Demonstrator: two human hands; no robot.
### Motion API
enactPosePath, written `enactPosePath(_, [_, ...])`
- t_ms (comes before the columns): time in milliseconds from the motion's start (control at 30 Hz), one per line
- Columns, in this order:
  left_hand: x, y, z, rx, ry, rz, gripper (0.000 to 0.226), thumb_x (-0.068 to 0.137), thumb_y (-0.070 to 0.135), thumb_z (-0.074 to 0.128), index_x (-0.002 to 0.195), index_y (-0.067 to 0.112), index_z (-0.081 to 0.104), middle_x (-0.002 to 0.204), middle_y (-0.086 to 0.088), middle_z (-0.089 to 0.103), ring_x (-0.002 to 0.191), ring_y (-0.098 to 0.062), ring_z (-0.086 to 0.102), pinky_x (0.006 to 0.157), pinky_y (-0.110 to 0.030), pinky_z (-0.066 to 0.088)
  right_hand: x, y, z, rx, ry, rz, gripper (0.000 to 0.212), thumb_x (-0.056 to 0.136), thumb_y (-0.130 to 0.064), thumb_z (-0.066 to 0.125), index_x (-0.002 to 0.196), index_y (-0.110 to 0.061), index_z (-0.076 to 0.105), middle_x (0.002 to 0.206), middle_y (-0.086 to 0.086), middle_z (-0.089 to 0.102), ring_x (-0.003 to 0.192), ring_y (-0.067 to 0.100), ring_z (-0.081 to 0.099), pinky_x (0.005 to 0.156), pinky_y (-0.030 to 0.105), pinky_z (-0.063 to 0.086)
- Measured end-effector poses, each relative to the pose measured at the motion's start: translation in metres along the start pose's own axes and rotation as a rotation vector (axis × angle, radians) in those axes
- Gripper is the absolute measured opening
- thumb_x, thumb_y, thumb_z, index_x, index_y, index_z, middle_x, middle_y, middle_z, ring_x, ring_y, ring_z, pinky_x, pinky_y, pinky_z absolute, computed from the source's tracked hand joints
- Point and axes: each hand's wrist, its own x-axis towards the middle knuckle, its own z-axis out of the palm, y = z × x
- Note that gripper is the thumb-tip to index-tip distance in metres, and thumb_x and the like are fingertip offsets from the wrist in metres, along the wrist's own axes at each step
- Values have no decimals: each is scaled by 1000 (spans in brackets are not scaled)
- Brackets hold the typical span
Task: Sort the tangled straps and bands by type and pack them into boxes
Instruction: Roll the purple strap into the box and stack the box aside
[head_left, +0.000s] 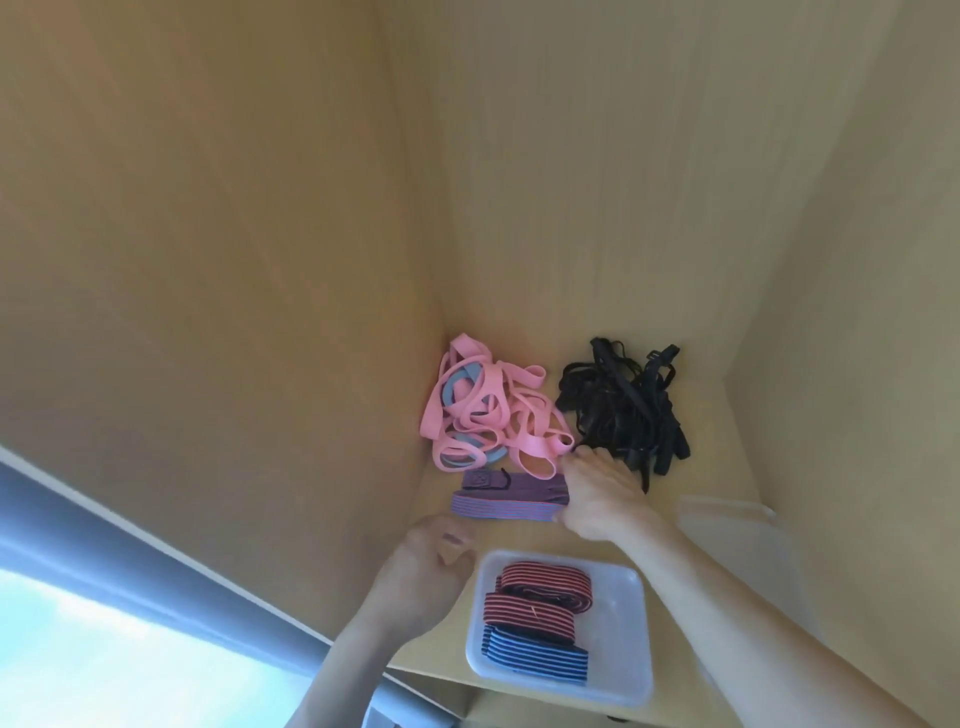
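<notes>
Four folded striped straps (501, 506), one clear box (643, 613), one pink-and-blue band pile (488, 410), one black strap tangle (623, 405), two hands (602, 493)

Counter (711, 480): you are looking down at a pale wooden surface running into a corner.
Wall panels (208, 260): light wood is rising around you on three sides.
Window frame (130, 545): a grey-blue bar is crossing your lower left.
Pane (104, 654): it is glowing bright.
</notes>
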Motion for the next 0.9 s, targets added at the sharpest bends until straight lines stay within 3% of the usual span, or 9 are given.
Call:
enactPosePath(133, [3,-4,1,-28,33,-55,18,90,19,66,87,36,62,97,15,64,60,16,52,62,-5,38,11,-4,11,-91,-95,37,82,79,-51,77,144,-15,42,140,5,49,134,28,41,114,41,31])
enactPosePath(367, [3,-4,2,-22,24,-114,14,89,23,66,86,36,62,95,15,65,61,11,53,61,-8,39,3,-5,23,-183,-6,-4,57,85,-25,70,137,-14,49,128,1,58,128,26,42,123,50,14])
enactPosePath(467, [3,-2,1,-12,13,-125,12,89,23,66,87,35,63,92,14,65,59,9,53,60,-12,40,-2,-8,19,-170,33,-44,54,86,-15,64,138,-10,51,127,4,60,130,27,44,125,45,14])
enactPosePath(533, [3,2,0,-23,17,-126,11,88,21,66,89,32,65,92,13,66,59,6,53,60,-15,41,-6,-8,12,-72,25,-32,46,86,-14,62,131,-12,56,124,6,61,126,28,50,116,38,33])
enactPosePath(600, [4,5,-3,-41,27,-128,10,89,19,66,92,28,66,92,10,65,58,5,52,59,-14,42,-11,-7,-4,97,-12,-1,31,86,-19,63,117,-18,63,118,5,62,116,28,59,91,33,48])
enactPosePath(700, [6,11,-9,-66,39,-130,9,89,15,65,91,24,66,92,5,66,55,4,52,56,-13,42,-16,-4,-33,249,-38,-19,13,83,-28,66,93,-19,66,100,3,65,94,28,64,70,32,50])
enactPosePath(767, [8,18,-12,-86,44,-134,12,90,13,65,88,25,66,91,3,66,59,0,54,56,-13,42,-17,-1,-49,345,-48,-40,15,82,-30,69,82,-15,64,85,1,63,76,24,61,64,34,50])
enactPosePath(833, [10,26,-14,-100,48,-135,12,90,11,65,88,23,67,89,4,65,65,-5,56,58,-11,42,-19,2,-63,459,-52,-49,25,83,-29,69,68,-14,57,67,-2,54,60,19,50,55,32,38])
enactPosePath(900, [12,35,-15,-155,51,-148,11,91,8,64,90,18,69,86,4,65,70,-11,58,59,-10,42,-21,6,-75,594,-49,-45,29,85,-27,69,63,-13,56,58,-4,49,54,16,46,52,30,34])
